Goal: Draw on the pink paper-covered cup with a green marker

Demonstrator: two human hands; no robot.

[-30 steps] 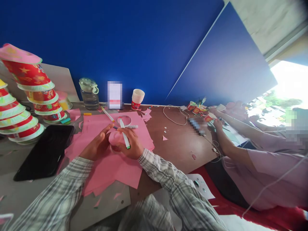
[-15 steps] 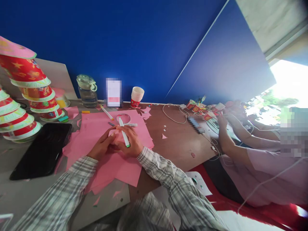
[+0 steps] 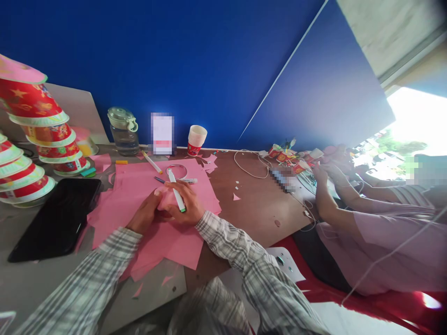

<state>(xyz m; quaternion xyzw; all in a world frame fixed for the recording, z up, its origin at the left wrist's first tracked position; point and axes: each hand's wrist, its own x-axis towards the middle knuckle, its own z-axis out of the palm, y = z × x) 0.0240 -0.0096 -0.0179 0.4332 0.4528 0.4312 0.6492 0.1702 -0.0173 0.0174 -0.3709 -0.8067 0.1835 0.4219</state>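
Observation:
Over a pile of pink paper sheets (image 3: 181,246), my left hand (image 3: 145,213) is closed on the left side of a small pink paper piece (image 3: 166,199). My right hand (image 3: 190,207) holds a white marker (image 3: 177,191) with a green end toward the palm, and its fingers also rest against the pink piece. A reddish round thing shows partly below the piece, mostly hidden by the hands. Behind the hands lie a ring of tape (image 3: 176,172), a dark pen (image 3: 159,179) and another white marker (image 3: 152,163) with a yellow end.
Stacked red and white paper cups (image 3: 56,132) and a black phone (image 3: 56,218) are at left. A water bottle (image 3: 123,132) and nested cups (image 3: 196,139) stand by the blue partition. At right, another person's arms (image 3: 324,195) are near cups and cables.
The view has shifted slightly. The fingers of my right hand have moved a little over the pink piece, with the marker still held. My left hand keeps its hold.

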